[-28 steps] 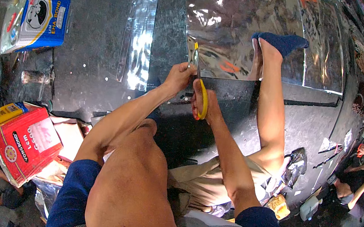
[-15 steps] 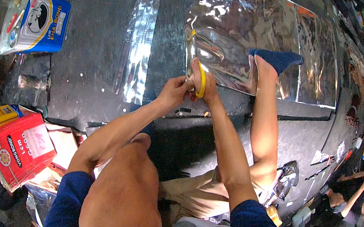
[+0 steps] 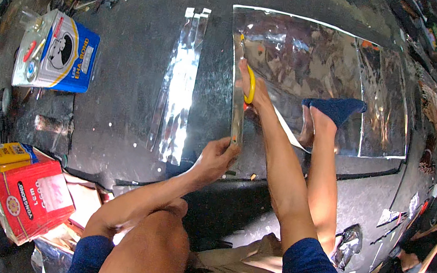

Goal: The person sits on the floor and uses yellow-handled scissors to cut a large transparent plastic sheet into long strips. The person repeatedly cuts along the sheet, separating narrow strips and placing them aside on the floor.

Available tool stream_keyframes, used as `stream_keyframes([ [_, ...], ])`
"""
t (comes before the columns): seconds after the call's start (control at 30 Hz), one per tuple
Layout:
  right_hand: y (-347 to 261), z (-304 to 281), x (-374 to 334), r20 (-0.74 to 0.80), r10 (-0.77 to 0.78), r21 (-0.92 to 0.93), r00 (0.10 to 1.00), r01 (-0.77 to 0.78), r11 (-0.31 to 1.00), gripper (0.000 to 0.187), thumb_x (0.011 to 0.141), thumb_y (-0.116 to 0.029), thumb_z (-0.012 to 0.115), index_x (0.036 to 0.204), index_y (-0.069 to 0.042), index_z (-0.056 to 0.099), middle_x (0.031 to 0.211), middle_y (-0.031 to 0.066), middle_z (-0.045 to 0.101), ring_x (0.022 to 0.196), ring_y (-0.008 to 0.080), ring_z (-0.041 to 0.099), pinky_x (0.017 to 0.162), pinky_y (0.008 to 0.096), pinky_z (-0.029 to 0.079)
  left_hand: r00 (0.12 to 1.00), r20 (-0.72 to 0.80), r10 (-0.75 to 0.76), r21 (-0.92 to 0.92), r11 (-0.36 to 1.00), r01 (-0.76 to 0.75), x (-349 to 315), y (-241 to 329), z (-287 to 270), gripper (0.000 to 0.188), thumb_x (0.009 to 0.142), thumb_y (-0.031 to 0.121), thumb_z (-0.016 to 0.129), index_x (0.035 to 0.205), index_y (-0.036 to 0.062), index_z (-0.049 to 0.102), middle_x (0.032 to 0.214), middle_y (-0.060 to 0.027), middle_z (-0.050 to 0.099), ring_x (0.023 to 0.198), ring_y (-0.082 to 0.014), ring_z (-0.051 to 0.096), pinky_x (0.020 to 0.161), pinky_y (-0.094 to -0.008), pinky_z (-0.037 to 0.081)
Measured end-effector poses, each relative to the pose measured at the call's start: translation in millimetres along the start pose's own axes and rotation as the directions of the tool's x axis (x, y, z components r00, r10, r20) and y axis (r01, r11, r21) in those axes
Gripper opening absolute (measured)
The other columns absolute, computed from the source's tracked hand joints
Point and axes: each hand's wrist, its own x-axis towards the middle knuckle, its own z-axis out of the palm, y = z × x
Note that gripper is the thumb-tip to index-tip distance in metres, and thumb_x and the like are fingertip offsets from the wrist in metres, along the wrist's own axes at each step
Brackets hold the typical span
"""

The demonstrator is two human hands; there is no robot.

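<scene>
R hand is closed round the yellow-handled scissors, just past centre at approx. 1 o'clock, tips pointing to 12; can't tell if the blades are apart. L hand, just below centre at 6 o'clock, has thumb & fingers pinched on the near end of a narrow shiny film strip, which runs up to 12 o'clock, to the scissors. Large reflective film sheet lies flat at 1–2 o'clock on the black mat, w/ a navy-socked foot on it at 2. More silvery strips lie side by side at 10–11, apart from the sheet. Out at 10: blue-&-white rectangular tin. At 8: red carton w/ a small yellow-&-blue box on/against it. Co-worker partly in view at 4 o'clock, nr the rim.
</scene>
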Motion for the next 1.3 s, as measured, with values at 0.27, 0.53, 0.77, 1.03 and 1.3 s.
stream_keyframes([
  [0.27, -45, -14, 72, -0.081, -0.119, -0.062, 0.990, 0.114, 0.992, 0.102, 0.069, -0.087, 0.026, 0.103, 0.002, 0.063, 0.086, 0.0198, 0.065, 0.087, 0.0328, 0.060, 0.075, 0.0427, 0.045, 0.999, 0.040, 0.028, 0.030, 0.999, -0.029, -14, 12, -7, 0.026, 0.095, 0.025, 0.048, 0.079, 0.0048, 0.051, 0.060, 0.0050, 0.041, 0.053, -0.0050, 0.036, 0.046, -0.0230, 0.029],
  [0.53, -61, -27, 132, -0.200, -0.095, 0.019, 0.975, 0.101, 0.995, 0.083, 0.066, -0.084, 0.042, 0.061, -0.003, 0.053, 0.060, 0.0108, 0.054, 0.052, 0.0196, 0.055, 0.044, 0.0365, 0.039, 0.999, 0.021, -0.040, -0.072, 0.997, 0.041, -24, 16, -12, 0.026, 0.095, 0.027, 0.049, 0.084, 0.0053, 0.054, 0.063, 0.0054, 0.043, 0.055, -0.0047, 0.037, 0.048, -0.0222, 0.031],
  [0.77, -83, -37, 124, -0.154, -0.076, 0.077, 0.985, 0.089, 0.993, 0.082, 0.067, -0.085, 0.040, 0.062, -0.004, 0.052, 0.056, 0.0084, 0.052, 0.048, 0.0172, 0.054, 0.044, 0.0334, 0.042, 0.999, 0.010, -0.052, 0.047, 0.998, 0.051, -34, 22, -16, 0.028, 0.095, 0.027, 0.048, 0.080, 0.0039, 0.053, 0.063, 0.0042, 0.044, 0.058, -0.0069, 0.040, 0.051, -0.0237, 0.032],
  [1.03, -87, -27, 130, -0.112, -0.014, 0.128, 0.994, 0.029, 0.991, 0.083, 0.067, -0.086, 0.039, 0.064, -0.004, 0.052, 0.054, 0.0068, 0.050, 0.047, 0.0159, 0.054, 0.044, 0.0309, 0.044, 0.991, -0.066, -0.115, 0.144, 0.982, 0.123, -33, -5, -40, 0.031, 0.095, 0.028, 0.047, 0.082, 0.0005, 0.054, 0.062, -0.0007, 0.048, 0.060, -0.0115, 0.046, 0.054, -0.0282, 0.038],
  [1.3, -70, -27, 60, -0.053, -0.154, 0.390, 0.987, 0.163, 0.906, 0.072, 0.081, -0.074, 0.034, 0.068, -0.005, 0.048, 0.050, 0.0035, 0.045, 0.038, 0.0135, 0.046, 0.034, 0.0260, 0.041, 0.828, -0.360, 0.430, 0.837, 0.540, 0.083, -39, -52, -99, 0.050, 0.082, 0.023, 0.061, 0.123, 0.0011, 0.043, 0.117, -0.0218, 0.048, 0.106, -0.0402, 0.046, 0.091, -0.0468, 0.037],
])
